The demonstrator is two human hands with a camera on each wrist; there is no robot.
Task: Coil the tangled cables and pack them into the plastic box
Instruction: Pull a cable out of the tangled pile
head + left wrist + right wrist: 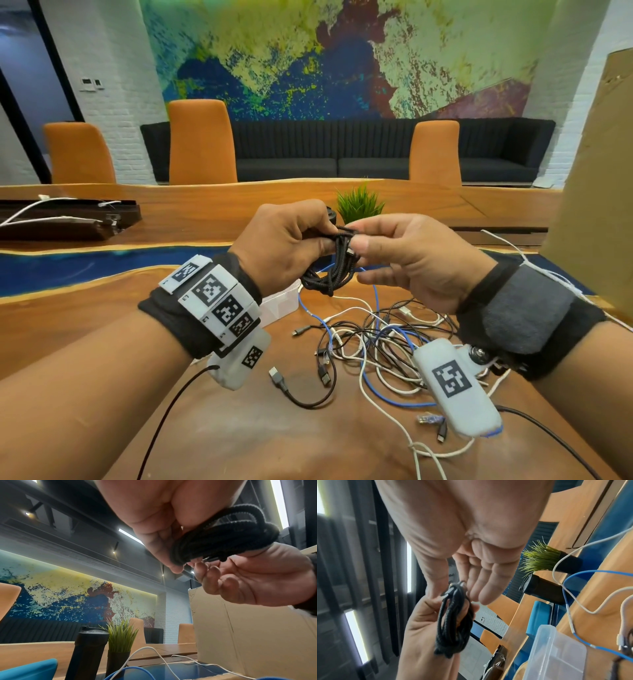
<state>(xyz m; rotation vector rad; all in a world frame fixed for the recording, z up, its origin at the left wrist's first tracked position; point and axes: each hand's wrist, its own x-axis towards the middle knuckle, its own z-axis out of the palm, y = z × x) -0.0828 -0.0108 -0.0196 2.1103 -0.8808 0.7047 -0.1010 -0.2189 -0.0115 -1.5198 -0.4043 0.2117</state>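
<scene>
While both hands are raised above the wooden table [102, 329], the tangled pile of cables [373, 346] lies on it under them, with the clear plastic box [279, 303] just beside the pile and partly hidden by the left wrist. The left hand [281, 246] has its fingers curled around the black braided coil [330, 270], which hangs above the pile. The right hand [411, 255] pinches the top of the coil with thumb and forefinger; its other fingers are relaxed and nearly straight.
</scene>
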